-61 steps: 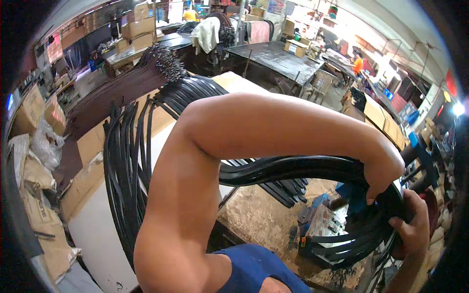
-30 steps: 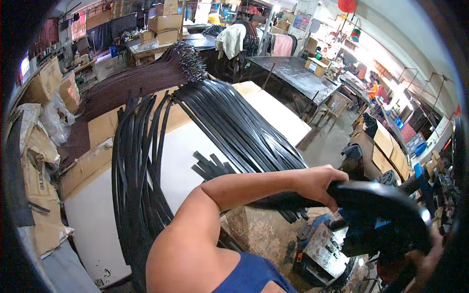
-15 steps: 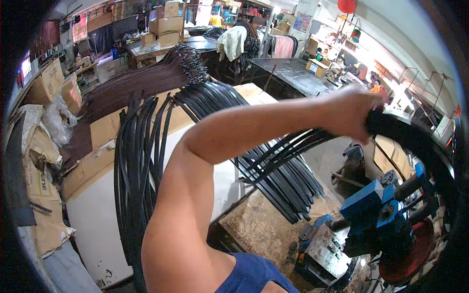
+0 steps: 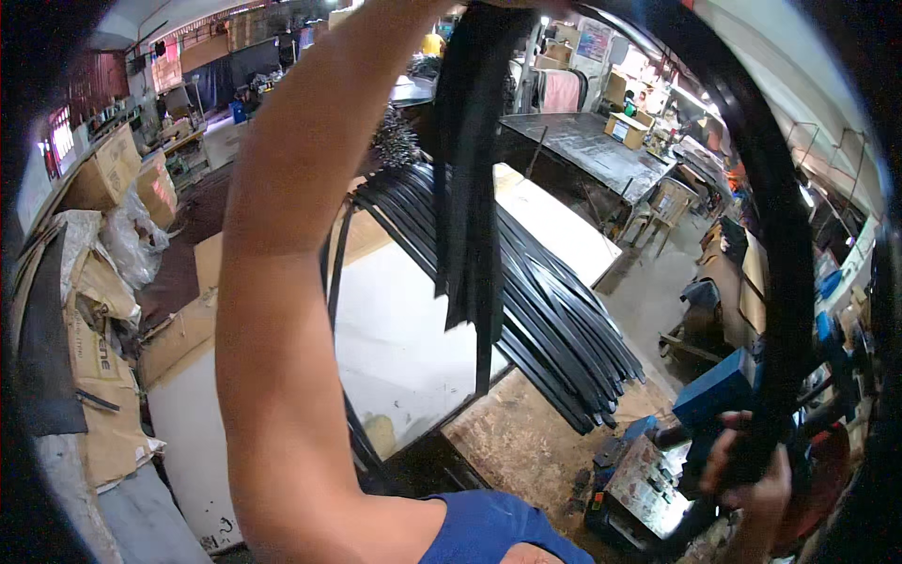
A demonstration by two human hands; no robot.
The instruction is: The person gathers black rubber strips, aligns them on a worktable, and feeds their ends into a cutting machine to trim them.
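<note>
My left arm reaches up, and my left hand [image 4: 515, 4] is mostly cut off by the upper edge. It grips a bundle of long black strips [image 4: 470, 160], whose loose ends hang down. From there the bundle curves in a wide arc [image 4: 775, 188] down the right side. Low on the right my right hand [image 4: 752, 475], blurred, is closed around the same bundle, with thumb and fingers on either side. Behind the hanging ends, more black strips [image 4: 554, 310] lie fanned over a white board [image 4: 404, 310], their ends overhanging its front edge.
A machine with blue parts [image 4: 714, 387] stands close to my right hand. A worn wooden surface [image 4: 507, 432] lies below the board. Cardboard and plastic bags [image 4: 132, 240] are heaped at left. Farther back stands a dark table [image 4: 583, 146] with a cardboard box [image 4: 627, 130].
My left hand has swung from the right up to the top, carrying the bundle. The strips' ends have come off the board and hang down. My right hand has come into view, gripping the bundle.
</note>
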